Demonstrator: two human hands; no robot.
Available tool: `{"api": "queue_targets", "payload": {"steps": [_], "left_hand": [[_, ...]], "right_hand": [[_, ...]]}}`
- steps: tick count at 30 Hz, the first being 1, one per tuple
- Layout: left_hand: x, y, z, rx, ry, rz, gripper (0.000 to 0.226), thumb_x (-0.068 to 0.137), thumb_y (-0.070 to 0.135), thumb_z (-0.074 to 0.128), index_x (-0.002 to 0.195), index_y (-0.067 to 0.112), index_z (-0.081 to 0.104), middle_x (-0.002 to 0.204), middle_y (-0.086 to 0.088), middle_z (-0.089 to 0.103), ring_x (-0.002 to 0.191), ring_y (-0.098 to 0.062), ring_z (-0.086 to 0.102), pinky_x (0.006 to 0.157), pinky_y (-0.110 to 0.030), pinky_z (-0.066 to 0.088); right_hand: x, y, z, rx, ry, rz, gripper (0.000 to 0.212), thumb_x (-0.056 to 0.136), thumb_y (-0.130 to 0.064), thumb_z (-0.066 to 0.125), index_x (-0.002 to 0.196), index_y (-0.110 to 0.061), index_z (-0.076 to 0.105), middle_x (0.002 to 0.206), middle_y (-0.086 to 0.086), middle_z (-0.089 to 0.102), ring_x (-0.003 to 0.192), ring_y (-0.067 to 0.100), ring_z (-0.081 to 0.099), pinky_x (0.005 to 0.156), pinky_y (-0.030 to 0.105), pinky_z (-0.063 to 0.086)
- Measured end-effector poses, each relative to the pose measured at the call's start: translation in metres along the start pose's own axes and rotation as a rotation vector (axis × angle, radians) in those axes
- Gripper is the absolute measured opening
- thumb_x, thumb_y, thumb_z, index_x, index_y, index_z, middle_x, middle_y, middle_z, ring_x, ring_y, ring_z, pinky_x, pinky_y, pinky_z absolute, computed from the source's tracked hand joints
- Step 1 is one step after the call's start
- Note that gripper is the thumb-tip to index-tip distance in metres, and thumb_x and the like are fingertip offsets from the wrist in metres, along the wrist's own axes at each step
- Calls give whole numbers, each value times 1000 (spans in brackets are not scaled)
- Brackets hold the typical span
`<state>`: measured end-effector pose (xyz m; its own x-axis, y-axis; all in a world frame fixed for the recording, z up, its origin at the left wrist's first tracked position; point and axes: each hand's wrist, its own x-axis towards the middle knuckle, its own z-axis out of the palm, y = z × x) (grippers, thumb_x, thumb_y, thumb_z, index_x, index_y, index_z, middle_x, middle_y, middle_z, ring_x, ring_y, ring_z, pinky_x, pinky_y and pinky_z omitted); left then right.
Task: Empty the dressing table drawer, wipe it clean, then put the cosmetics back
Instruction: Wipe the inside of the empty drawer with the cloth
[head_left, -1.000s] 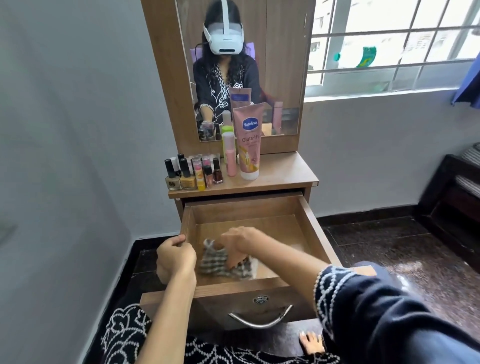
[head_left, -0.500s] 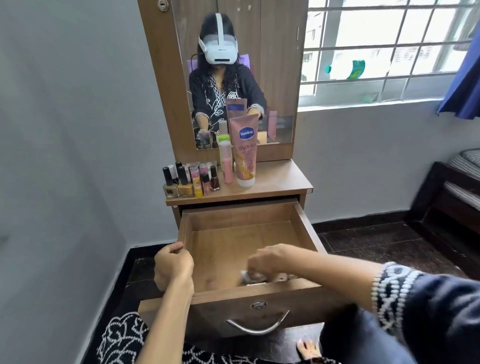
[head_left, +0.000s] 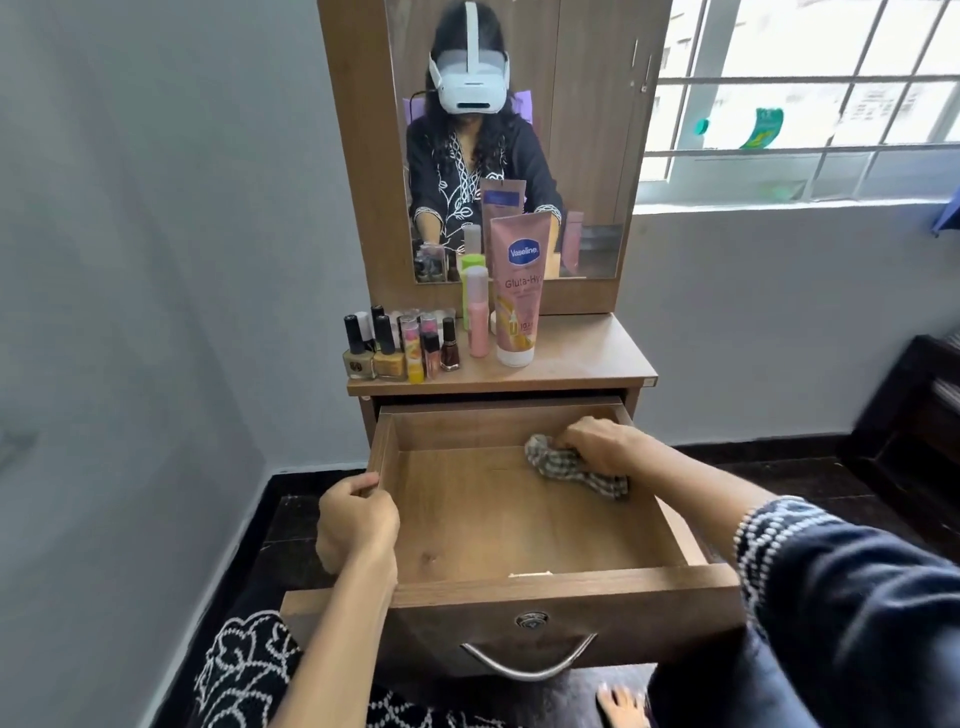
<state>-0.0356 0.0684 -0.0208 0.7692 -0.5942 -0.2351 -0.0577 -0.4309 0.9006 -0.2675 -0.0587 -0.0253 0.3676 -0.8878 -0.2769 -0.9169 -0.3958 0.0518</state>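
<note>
**Drawer wipe in progress, cosmetics parked up top**

Nearest the camera is the drawer (head_left: 524, 525), pulled out wide, with its curved metal handle (head_left: 527, 665) and a small lock (head_left: 531, 620) on the front panel. The left hand (head_left: 356, 525) is curled over the drawer's left side wall, fingers wrapped on the top edge, thumb on the outside. Further in, the right hand (head_left: 602, 447) has its fingers bunched around a checked cloth (head_left: 566, 467), which sits on the drawer floor in the back right corner, close to the right wall. Nothing but the cloth is inside.

Behind that, on the tabletop (head_left: 582, 358), the cosmetics are lined up: a cluster of nail polish bottles (head_left: 400, 345) at the left, then a slim pink bottle (head_left: 478, 317), then a big pink Vaseline tube (head_left: 518, 291) standing cap-down. At the very back is the mirror (head_left: 519, 140), window (head_left: 810, 98) off to the right.
</note>
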Motion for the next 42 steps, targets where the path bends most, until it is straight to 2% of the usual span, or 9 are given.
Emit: {"api": "queue_targets", "payload": {"steps": [9, 14, 16, 19, 26, 29, 33, 40, 42], "left_hand": [[0, 2, 1, 17, 4, 14, 29, 91, 7, 50, 108, 25, 66, 111, -1, 66, 95, -26, 59, 77, -34, 49], [2, -1, -1, 20, 2, -1, 26, 92, 9, 51, 102, 27, 66, 107, -3, 67, 90, -27, 60, 75, -34, 50], [3, 0, -1, 17, 2, 7, 24, 92, 11, 51, 99, 28, 67, 105, -4, 67, 90, -28, 60, 75, -35, 51], [4, 2, 0, 26, 4, 18, 24, 91, 11, 52, 97, 29, 67, 105, -5, 67, 91, -30, 60, 77, -36, 50], [0, 4, 0, 26, 10, -2, 27, 90, 7, 52, 102, 25, 68, 110, -4, 67, 90, -27, 58, 73, -33, 46], [-2, 4, 0, 20, -1, -2, 26, 91, 7, 52, 102, 24, 67, 112, -4, 66, 97, -29, 60, 75, -34, 47], [-1, 4, 0, -7, 8, -3, 23, 91, 8, 53, 97, 26, 67, 110, -3, 67, 94, -28, 60, 77, -35, 51], [1, 1, 0, -18, -5, 2, 29, 91, 5, 47, 99, 26, 66, 106, -4, 67, 85, -25, 58, 68, -33, 46], [1, 1, 0, -15, -6, 1, 29, 91, 6, 47, 100, 26, 66, 107, -4, 67, 86, -25, 57, 68, -32, 45]], "right_hand": [[15, -47, 3, 13, 26, 118, 40, 90, -8, 48, 130, -15, 53, 128, 13, 57, 116, 33, 56, 93, 40, 48], [46, -154, 1, 7, 7, 5, 41, 90, -10, 53, 131, -10, 49, 129, 15, 52, 115, 35, 54, 88, 44, 50], [55, -181, -3, 9, 4, -5, 44, 93, -17, 51, 136, -8, 44, 136, 14, 43, 122, 34, 48, 95, 44, 46], [45, -186, -16, -9, 44, -32, 44, 96, -17, 49, 137, -7, 43, 139, 14, 42, 128, 32, 45, 99, 39, 41], [-21, -194, -11, -22, -92, -339, 38, 85, -15, 66, 120, -3, 57, 118, 15, 62, 106, 30, 60, 86, 33, 49], [-35, -193, -13, -42, -102, -379, 32, 92, -11, 56, 122, -2, 56, 122, 16, 60, 109, 30, 58, 87, 33, 46], [-38, -168, -12, 2, -160, -381, 45, 87, -4, 61, 131, -12, 53, 126, 11, 61, 112, 29, 59, 90, 34, 48], [-70, -56, 8, 35, -218, -171, 40, 80, 0, 63, 117, -16, 61, 122, 7, 61, 106, 25, 61, 74, 26, 44], [-72, -34, 12, 0, -210, -92, 44, 75, -2, 67, 117, -12, 59, 119, 10, 62, 103, 29, 61, 76, 30, 51]]}}
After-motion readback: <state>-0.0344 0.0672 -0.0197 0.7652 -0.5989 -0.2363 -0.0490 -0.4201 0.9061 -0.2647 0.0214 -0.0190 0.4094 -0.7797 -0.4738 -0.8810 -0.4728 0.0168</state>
